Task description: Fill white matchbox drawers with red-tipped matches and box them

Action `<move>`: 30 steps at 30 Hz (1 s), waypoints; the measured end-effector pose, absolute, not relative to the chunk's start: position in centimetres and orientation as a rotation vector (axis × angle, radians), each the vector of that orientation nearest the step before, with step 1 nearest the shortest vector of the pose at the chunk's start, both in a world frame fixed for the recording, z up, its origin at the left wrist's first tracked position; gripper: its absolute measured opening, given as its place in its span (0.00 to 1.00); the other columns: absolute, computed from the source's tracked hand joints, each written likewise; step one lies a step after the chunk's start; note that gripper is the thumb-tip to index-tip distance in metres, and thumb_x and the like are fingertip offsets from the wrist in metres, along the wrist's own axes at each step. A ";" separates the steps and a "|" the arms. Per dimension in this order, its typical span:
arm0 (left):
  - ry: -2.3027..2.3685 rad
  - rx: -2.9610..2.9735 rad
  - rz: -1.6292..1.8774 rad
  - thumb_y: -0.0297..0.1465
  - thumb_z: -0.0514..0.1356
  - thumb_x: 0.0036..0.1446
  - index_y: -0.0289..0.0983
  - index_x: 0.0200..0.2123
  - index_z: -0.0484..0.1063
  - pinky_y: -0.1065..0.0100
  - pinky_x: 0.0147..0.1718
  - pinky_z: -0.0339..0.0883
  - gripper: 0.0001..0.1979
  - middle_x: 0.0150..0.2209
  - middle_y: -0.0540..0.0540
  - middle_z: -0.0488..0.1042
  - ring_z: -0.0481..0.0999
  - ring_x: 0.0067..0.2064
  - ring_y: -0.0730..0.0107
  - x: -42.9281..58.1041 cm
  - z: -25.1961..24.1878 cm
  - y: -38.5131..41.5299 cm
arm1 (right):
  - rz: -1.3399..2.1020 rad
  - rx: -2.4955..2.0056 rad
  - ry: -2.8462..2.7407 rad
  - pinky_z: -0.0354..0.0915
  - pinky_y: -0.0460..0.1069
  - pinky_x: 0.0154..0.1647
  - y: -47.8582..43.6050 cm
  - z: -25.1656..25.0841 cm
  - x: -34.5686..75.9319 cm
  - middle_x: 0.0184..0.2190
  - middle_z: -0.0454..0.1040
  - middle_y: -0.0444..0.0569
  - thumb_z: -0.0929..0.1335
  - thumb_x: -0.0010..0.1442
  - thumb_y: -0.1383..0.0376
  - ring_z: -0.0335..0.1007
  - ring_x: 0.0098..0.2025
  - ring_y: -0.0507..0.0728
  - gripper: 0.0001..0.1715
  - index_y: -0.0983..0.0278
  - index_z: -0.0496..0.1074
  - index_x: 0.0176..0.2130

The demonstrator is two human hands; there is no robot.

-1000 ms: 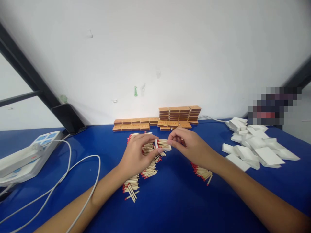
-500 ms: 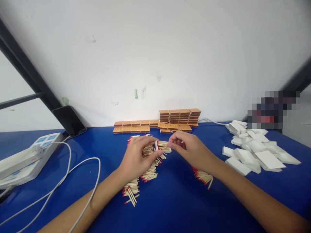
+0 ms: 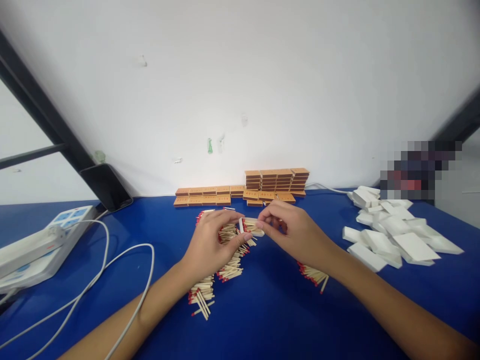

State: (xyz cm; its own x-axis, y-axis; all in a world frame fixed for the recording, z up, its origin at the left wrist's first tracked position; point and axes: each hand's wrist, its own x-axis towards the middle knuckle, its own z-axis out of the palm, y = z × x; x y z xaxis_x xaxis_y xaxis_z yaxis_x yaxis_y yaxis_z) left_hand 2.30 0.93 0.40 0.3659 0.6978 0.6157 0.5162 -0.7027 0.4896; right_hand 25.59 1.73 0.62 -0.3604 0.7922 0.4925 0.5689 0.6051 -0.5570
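A small white matchbox tray point(image 3: 256, 232) filled with red-headed matches point(image 3: 250, 225) is held up over the table. My left hand point(image 3: 210, 239) grips its left end between thumb and fingers. At the tray's right end, the thumb and fingertips of my right hand point(image 3: 290, 227) are pinched together against the rim and the match ends. Under and beside my left hand spreads a long pile of loose matches point(image 3: 229, 267), partly hidden by that hand. A smaller heap of matches point(image 3: 314, 274) lies below my right wrist.
Orange matchboxes point(image 3: 276, 180) are stacked and lined up along the wall. White empty trays point(image 3: 390, 227) are piled at the right. To the left are a power strip point(image 3: 33, 250), looping white cables point(image 3: 107, 260) and a dark phone point(image 3: 107, 186) leaning upright. The table point(image 3: 270, 315) is blue.
My right fingertips have shifted slightly left, further over the tray's right end. My left hand keeps its grip on the tray with little movement.
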 end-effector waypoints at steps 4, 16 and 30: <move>1.064 2.398 1.206 0.40 0.70 0.63 0.42 0.50 0.78 0.54 0.51 0.71 0.15 0.47 0.46 0.83 0.81 0.50 0.57 2.3 0.3 0.9 | 0.303 -1.040 -2.093 0.64 0.50 0.36 1.6 0.8 25.6 0.35 0.73 0.45 0.67 0.69 0.66 0.67 0.34 0.53 0.05 0.61 0.74 0.39; 1.060 2.400 1.170 0.40 0.71 0.62 0.41 0.51 0.77 0.51 0.52 0.72 0.17 0.48 0.44 0.83 0.81 0.50 0.55 2.2 -0.1 0.9 | 0.420 -1.000 -2.145 0.62 0.49 0.34 1.1 1.0 25.2 0.32 0.71 0.43 0.71 0.68 0.63 0.66 0.31 0.52 0.06 0.60 0.77 0.37; 1.090 2.433 1.213 0.41 0.70 0.63 0.42 0.51 0.78 0.52 0.51 0.73 0.16 0.49 0.44 0.83 0.81 0.51 0.54 2.1 0.2 1.2 | 0.485 -0.992 -2.120 0.62 0.49 0.34 1.5 1.0 25.2 0.31 0.70 0.43 0.71 0.68 0.62 0.64 0.31 0.51 0.08 0.61 0.78 0.35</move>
State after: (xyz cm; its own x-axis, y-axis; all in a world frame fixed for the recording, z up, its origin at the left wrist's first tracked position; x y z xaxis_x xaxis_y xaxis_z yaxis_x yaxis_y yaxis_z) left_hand 2.12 1.16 0.24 0.3870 0.6987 0.6018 0.5242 -0.7036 0.4798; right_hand 25.24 1.46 1.04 -0.4330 0.7757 0.4592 0.4986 0.6305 -0.5948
